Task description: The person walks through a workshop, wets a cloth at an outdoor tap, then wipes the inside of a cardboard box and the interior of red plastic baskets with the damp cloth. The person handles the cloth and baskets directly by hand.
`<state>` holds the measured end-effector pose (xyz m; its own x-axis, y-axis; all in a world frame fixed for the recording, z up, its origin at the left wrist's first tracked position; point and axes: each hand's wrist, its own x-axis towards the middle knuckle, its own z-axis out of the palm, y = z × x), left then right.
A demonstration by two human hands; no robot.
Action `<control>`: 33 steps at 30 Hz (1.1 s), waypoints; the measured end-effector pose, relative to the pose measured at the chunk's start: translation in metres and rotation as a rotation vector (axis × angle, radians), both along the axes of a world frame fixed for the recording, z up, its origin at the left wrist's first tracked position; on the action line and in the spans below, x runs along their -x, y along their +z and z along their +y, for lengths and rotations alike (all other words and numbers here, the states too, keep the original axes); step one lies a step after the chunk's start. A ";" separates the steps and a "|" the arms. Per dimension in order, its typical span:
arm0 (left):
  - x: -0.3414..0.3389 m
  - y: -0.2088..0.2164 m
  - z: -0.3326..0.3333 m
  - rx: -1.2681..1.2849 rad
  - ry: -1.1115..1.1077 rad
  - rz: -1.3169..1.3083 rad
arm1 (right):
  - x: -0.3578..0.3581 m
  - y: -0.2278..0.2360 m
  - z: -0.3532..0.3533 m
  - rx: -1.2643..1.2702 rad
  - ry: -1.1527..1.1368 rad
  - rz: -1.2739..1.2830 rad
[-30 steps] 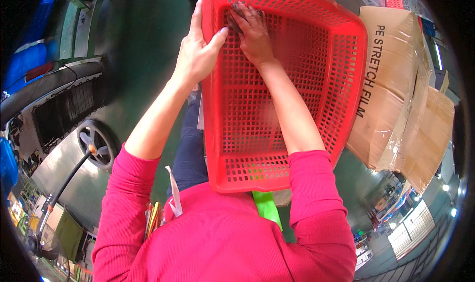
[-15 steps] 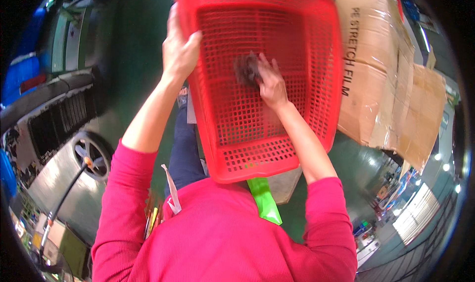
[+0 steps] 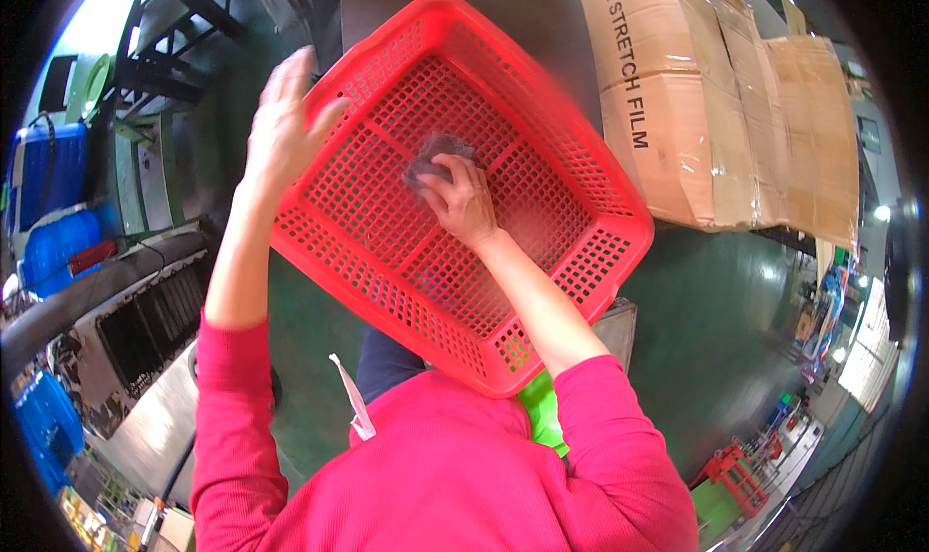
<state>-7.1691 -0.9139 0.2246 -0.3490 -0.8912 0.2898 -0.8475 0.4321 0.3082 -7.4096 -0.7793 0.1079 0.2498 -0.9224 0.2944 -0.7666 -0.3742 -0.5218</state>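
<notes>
A red perforated plastic basket (image 3: pixel 377 204) is in front of me, its long side slanting from upper left to lower right. Inside it, my right hand (image 3: pixel 460 199) presses a crumpled dark grey wad (image 3: pixel 445 143) to the basket floor, fingers curled around it. The wad looks like a rag or thin plastic; I cannot tell which. By the upper left rim is my left hand (image 3: pixel 285 131), slightly blurred, fingers stretched and thumb apart from them. That thumb lies over the rim; whether it touches is unclear. The hand grips nothing.
A large brown cardboard box (image 3: pixel 668 97) stands at the right, close to the basket. Behind the basket is a dark grey surface (image 3: pixel 542 29). Something bright green (image 3: pixel 547 412) hangs under the near corner. Blue containers (image 3: pixel 48 417) and machinery are at the left.
The basket has turned counterclockwise in view. My left hand has loosened from the rim and its fingers have spread. My right hand has moved the wad slightly left and nearer.
</notes>
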 end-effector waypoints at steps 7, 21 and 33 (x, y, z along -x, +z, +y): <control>-0.044 0.003 0.059 -0.605 0.167 0.095 | -0.018 0.010 -0.056 0.112 -0.351 0.122; -0.061 -0.009 0.122 -0.350 0.182 0.451 | 0.102 0.032 0.046 -0.580 -0.776 0.573; -0.063 -0.013 0.109 -0.367 0.464 0.685 | 0.082 0.119 0.007 0.194 -0.822 -0.100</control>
<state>-7.1063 -0.8051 0.2115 0.2126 -0.9767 -0.0283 -0.4925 -0.1321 0.8603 -7.4912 -0.7727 0.2271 -0.5130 -0.7305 0.4507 -0.7874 0.1915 -0.5859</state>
